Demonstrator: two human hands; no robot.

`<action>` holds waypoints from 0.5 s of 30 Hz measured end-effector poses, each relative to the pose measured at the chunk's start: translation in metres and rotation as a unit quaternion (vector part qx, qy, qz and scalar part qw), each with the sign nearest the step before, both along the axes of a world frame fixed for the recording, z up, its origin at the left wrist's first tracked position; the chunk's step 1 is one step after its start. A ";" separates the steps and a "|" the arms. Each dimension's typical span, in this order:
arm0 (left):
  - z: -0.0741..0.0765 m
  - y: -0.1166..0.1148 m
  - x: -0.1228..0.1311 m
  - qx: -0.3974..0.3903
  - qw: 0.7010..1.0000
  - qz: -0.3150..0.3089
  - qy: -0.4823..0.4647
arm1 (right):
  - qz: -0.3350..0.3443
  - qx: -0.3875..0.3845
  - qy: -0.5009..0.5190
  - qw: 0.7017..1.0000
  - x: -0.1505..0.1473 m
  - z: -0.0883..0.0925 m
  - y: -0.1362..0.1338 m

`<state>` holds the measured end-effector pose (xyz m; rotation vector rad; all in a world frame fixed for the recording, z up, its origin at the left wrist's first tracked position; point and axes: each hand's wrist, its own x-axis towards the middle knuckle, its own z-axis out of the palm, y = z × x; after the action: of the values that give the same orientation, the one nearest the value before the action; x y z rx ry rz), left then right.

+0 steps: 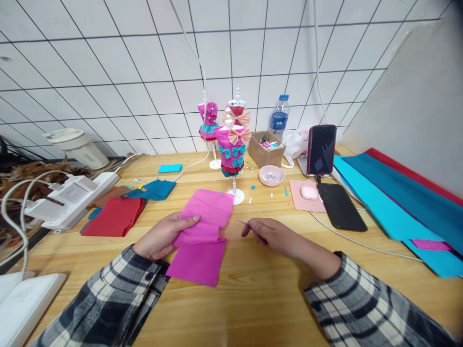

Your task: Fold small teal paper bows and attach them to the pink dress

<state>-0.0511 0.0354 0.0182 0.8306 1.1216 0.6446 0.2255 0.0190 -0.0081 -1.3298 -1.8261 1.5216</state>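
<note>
My left hand (164,237) grips a folded sheet of pink crepe paper (206,214) by its left side, thumb on top. A darker magenta piece (198,262) hangs below it, over the tabletop. To the right, my right hand (264,231) pinches a thin, pale stick (241,221) that points left toward the paper without touching it. Just behind the paper stands a small dress form (231,140) in a magenta bodice with a peach bow and teal bows.
Two more dress forms stand behind. A pink dish (271,176), cardboard box (266,150) and black phone (343,206) lie right on the wooden table (253,308). Red paper (114,217), teal paper (155,190) and a power strip (72,200) are left; long coloured sheets (390,202) far right.
</note>
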 end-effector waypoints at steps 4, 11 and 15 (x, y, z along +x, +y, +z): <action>-0.007 -0.010 0.012 -0.014 0.995 -0.078 -0.061 | 0.027 -0.084 -0.015 0.996 -0.007 0.007 -0.008; -0.020 -0.011 0.017 0.045 0.997 -0.029 -0.061 | 0.025 -0.021 -0.010 0.999 -0.001 0.008 -0.004; -0.022 -0.012 0.016 0.080 0.996 -0.014 -0.036 | 0.020 -0.046 0.004 0.999 -0.001 0.005 -0.003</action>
<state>-0.0349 0.0230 -0.0035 0.9510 1.0014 0.7433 0.2246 0.0160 -0.0028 -1.3322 -1.8083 1.6477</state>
